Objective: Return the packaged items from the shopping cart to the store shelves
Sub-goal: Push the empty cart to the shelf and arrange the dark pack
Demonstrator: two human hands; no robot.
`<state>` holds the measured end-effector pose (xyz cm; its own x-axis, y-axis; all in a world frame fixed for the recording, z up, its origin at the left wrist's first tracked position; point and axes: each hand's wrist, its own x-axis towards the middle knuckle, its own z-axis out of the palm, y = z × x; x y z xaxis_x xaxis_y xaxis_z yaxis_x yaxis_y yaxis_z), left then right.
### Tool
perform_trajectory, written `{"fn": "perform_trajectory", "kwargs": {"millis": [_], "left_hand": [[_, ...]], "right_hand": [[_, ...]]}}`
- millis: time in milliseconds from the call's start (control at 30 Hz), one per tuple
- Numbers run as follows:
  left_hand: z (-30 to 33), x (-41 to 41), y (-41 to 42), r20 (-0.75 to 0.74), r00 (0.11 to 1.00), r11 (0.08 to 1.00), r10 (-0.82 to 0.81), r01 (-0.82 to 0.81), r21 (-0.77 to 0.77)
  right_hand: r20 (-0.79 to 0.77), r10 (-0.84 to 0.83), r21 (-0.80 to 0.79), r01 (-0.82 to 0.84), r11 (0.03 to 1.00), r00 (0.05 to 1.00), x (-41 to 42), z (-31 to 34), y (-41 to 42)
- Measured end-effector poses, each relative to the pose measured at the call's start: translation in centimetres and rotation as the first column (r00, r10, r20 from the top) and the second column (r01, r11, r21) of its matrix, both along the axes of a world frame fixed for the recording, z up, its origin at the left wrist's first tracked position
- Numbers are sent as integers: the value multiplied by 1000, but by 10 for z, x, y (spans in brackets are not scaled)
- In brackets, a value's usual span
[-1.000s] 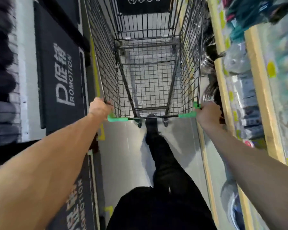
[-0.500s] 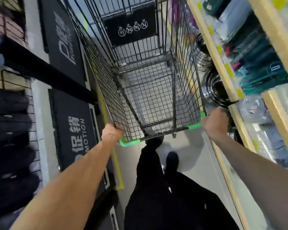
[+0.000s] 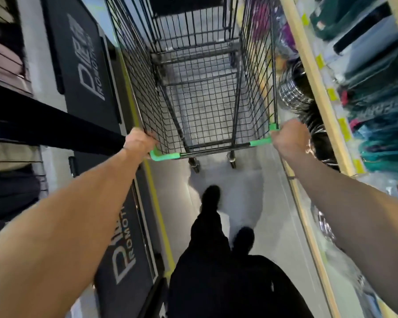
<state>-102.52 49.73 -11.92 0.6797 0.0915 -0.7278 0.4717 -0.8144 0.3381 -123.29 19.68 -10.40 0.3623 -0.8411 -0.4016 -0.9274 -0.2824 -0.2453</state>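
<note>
Black wire shopping cart point(image 3: 207, 92) at twelve o'clock, its basket bare of packages as far as I can see. My left hand point(image 3: 138, 141) and right hand point(image 3: 290, 140) each clench a green corner of the handle point(image 3: 164, 156). Store shelves point(image 3: 308, 65) of blurred packaged goods point(image 3: 381, 125) run along two o'clock; black promotion panels point(image 3: 85, 72) at ten.
</note>
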Motion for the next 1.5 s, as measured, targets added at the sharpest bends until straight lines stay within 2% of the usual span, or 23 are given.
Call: {"fn": "perform_trajectory", "kwargs": {"millis": [100, 267, 367, 400, 467, 533, 600, 667, 700, 767, 833, 933, 1000, 1067, 1100, 1167, 1300, 1367, 1467, 1500], "left_hand": [[2, 44, -17, 26, 1000, 1000, 12, -12, -1], [3, 88, -42, 39, 999, 1000, 16, -17, 24], [4, 95, -49, 81, 997, 995, 19, -27, 91], [6, 94, -55, 129, 992, 990, 14, -32, 140], [15, 82, -71, 276, 956, 959, -96, 14, 283], [29, 54, -89, 500, 847, 941, -179, 0, 338], [38, 18, -125, 646, 744, 979, -170, 53, 198], [44, -22, -176, 651, 736, 968, -186, 251, -7], [54, -53, -215, 629, 748, 915, -212, 377, -140], [84, -114, -281, 583, 772, 789, -252, 513, -339], [112, -172, -331, 558, 763, 656, -325, 607, -448], [154, -268, -385, 506, 774, 327, -380, 625, -709], [179, -331, -401, 515, 742, 190, -428, 631, -752], [205, -395, -402, 573, 670, 88, -472, 683, -725], [209, -418, -402, 600, 630, 49, -493, 708, -704], [223, -478, -394, 612, 551, -79, -566, 703, -706], [239, -551, -385, 705, 353, -256, -616, 756, -602], [247, -583, -387, 656, 277, -299, -702, 722, -624], [260, -618, -398, 596, 198, -228, -778, 795, -562], [266, -627, -401, 597, 149, -206, -789, 850, -484]], "right_hand": [[8, 1, -8, -1, 1000, 1000, 45, -4, -15], [42, -86, -28, 87, 996, 995, 91, -7, -32], [65, -28, 80, 22, 997, 997, 97, -6, -39], [81, 1, 136, -12, 991, 997, 94, -1, -40], [132, 12, 217, -41, 975, 991, 79, 11, -42], [258, -52, 243, -13, 970, 965, 54, 26, -39], [397, -170, 245, 74, 967, 902, 24, 45, -39], [498, -322, 262, 215, 941, 805, -4, 61, -41], [557, -394, 261, 296, 919, 731, -30, 74, -49], [650, -478, 262, 416, 871, 590, -75, 99, -61], [726, -503, 249, 502, 828, 468, -121, 123, -70], [812, -461, 135, 653, 745, 358, -211, 174, -67], [862, -424, 82, 751, 655, 276, -277, 205, -54], [874, -402, 2, 827, 562, 271, -344, 223, -39], [873, -417, -3, 858, 513, 252, -367, 226, -34], [877, -456, 34, 926, 377, 154, -425, 232, -17], [853, -522, 122, 979, 163, -19, -496, 238, 5], [839, -543, 114, 988, 107, -38, -529, 240, 11], [796, -605, 32, 996, 80, 23, -572, 241, 4], [766, -641, 1, 998, 65, 41, -585, 242, 0]]}}
